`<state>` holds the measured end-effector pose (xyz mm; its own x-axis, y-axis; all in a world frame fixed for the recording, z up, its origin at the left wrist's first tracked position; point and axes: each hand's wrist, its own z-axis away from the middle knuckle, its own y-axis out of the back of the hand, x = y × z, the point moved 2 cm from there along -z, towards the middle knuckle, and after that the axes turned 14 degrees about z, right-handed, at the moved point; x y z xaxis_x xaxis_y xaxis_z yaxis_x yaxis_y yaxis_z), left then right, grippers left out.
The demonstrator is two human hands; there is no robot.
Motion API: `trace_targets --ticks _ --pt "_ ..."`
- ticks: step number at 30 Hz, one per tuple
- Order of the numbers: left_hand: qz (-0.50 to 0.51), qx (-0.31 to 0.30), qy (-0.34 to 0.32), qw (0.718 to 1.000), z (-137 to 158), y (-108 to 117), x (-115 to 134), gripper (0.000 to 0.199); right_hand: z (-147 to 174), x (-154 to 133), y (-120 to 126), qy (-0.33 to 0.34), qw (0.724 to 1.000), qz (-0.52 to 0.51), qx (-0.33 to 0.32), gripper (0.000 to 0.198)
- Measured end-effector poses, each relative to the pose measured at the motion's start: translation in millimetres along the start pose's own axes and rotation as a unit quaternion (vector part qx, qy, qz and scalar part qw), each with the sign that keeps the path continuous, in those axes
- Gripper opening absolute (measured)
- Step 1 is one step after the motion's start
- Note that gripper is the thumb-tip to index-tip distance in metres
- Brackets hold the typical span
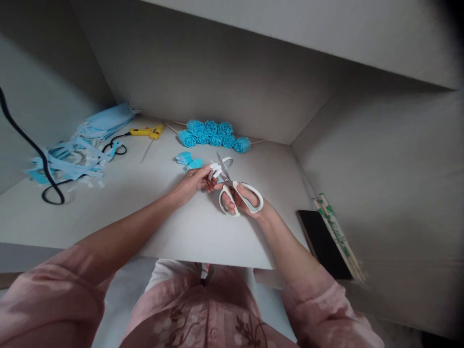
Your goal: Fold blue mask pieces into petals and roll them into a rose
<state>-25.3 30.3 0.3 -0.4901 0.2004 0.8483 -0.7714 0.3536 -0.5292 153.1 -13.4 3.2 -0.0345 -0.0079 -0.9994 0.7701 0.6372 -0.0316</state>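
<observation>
Pinched in the fingers of my left hand [194, 184] are several small white strips [216, 168]. My right hand [248, 199] has its thumb and fingers through the cream handles of a pair of scissors [227, 181]. The blades are spread and lie at the white strips; whether they touch them I cannot tell. A white ring, which looks like a roll of tape [228, 162], shows just behind the blades. Cut blue pieces [184, 157] lie beyond my left fingertips. Farther back rest several blue rose-like flowers [210, 128] on thin sticks.
A yellow glue gun [148, 131] lies at the back left, near stacked blue face masks [107, 121] and a heap of cut mask scraps [72, 159]. A black cable [45, 164] loops at the left. At the right are a dark phone-like slab [322, 244] and wrapped sticks [337, 232]. Board walls enclose the table.
</observation>
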Motion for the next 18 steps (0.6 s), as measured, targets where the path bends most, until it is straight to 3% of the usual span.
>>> trace_targets --ticks 8,14,18 --pt "0.006 -0.002 0.002 1.0 -3 6 -5 0.036 -4 6 6 -0.009 0.999 -0.035 -0.006 0.065" --pt "0.042 -0.053 -0.019 0.998 -4 6 -1 0.024 -6 12 9 -0.03 0.995 -0.086 -0.029 0.064" --pt "0.016 -0.034 -0.04 0.998 0 2 4 0.022 -6 13 6 -0.038 0.993 -0.107 -0.038 0.061"
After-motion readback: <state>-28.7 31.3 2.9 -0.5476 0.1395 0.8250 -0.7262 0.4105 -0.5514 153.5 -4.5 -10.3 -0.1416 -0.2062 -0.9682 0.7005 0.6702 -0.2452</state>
